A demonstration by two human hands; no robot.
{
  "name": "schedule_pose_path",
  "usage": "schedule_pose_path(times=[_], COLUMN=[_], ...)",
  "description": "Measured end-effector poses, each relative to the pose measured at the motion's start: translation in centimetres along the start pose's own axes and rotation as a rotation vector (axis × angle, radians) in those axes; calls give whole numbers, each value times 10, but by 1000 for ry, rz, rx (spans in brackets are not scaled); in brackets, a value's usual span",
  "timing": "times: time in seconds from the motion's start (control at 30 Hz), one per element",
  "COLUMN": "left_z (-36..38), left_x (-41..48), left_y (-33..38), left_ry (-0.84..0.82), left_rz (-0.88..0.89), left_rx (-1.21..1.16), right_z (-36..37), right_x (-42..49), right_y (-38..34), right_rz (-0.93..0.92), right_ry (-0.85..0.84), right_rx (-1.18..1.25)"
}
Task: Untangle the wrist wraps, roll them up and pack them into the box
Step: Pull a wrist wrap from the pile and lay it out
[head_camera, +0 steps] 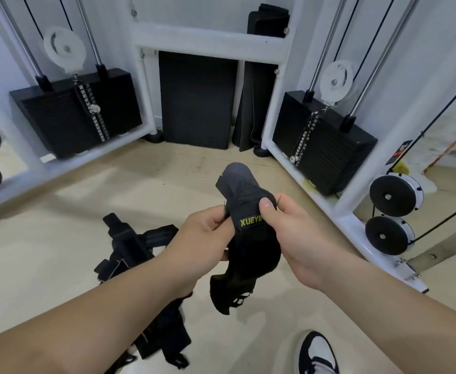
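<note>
Wraps lie in a black tangle on the floor, below and left of the one held wrap. Part of them is hidden under the left forearm, and none of these looks rolled. A black-and-white shoe stands on the floor below and right of the held wrap, clear of the work. The held wrap is up in the air between both hands. The left hand pinches its edge with curled fingers just left of the yellow lettering. The right hand grips it from the other side, thumb pressed on top beside the lettering. Its upper end stands up as a loose flap and its lower end hangs free, so I judge it pulled out of the tangle but not yet rolled. The box is not in view, so nothing can be called packed. The task looks near its start: this wrap to roll, the rest to free and roll, all to pack. Nothing blocks the hands; the likely snag is the knotted straps themselves. Beyond the held wrap stands a white frame with black stacks left and right, dark pads leaning between them, and black discs off to the right.
</note>
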State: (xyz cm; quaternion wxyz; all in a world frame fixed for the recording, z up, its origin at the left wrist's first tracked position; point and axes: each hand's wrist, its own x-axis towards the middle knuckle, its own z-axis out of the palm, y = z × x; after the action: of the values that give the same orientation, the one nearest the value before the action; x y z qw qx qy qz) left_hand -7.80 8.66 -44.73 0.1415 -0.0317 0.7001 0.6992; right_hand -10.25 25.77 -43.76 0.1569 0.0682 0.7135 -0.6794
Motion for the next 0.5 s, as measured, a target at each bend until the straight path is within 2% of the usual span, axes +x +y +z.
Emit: schedule_pose_path(times=[0.17,0.3,0.5], left_z=[-14,-19,-22], left_x=[4,2,0], left_y=[1,1,0], left_ry=[0,-15,-7], left_rz=[44,65,77], left_rx=[-61,-9,50], right_z=[6,10,21], right_x=[9,12,7], right_y=[3,6,10], right_rz=[-43,-103,-149], right_ry=[-10,-68,-59], right_rx=[-24,-63,-57])
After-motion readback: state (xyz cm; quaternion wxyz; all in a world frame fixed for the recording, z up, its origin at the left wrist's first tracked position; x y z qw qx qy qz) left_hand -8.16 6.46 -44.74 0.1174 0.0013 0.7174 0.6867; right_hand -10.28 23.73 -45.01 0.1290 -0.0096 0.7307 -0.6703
